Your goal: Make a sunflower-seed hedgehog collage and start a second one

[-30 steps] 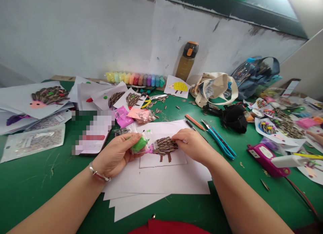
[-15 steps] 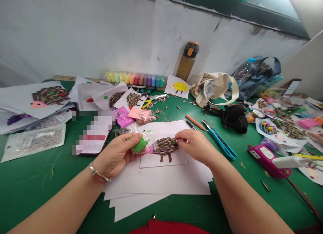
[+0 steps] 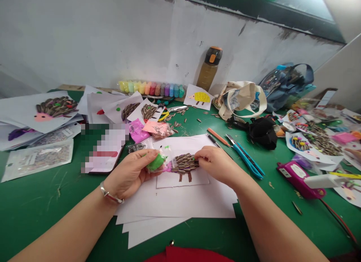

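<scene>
My left hand [image 3: 141,168] is closed on a small clear bag of green modelling clay [image 3: 156,162], held over the left part of a sheet of paper [image 3: 169,201]. On that sheet is a hedgehog picture [image 3: 184,163] with a body of striped sunflower seeds, brown legs and some pink clay beside the bag. My right hand [image 3: 213,160] is closed in a pinch at the right edge of the seed body. Whatever its fingertips hold is hidden or too small to make out. Several more sheets lie under this one.
A blue utility knife [image 3: 246,158] and an orange-handled tool [image 3: 218,137] lie right of the sheet. Further right are a magenta device [image 3: 300,179] and a glue gun [image 3: 324,181]. A phone [image 3: 105,153] lies left. A bottle [image 3: 209,68] stands against the wall. Part of another person's hand [image 3: 354,154] shows.
My right hand has shifted very slightly down at the right edge of the seed body. My left hand and its bag of green clay stay put.
</scene>
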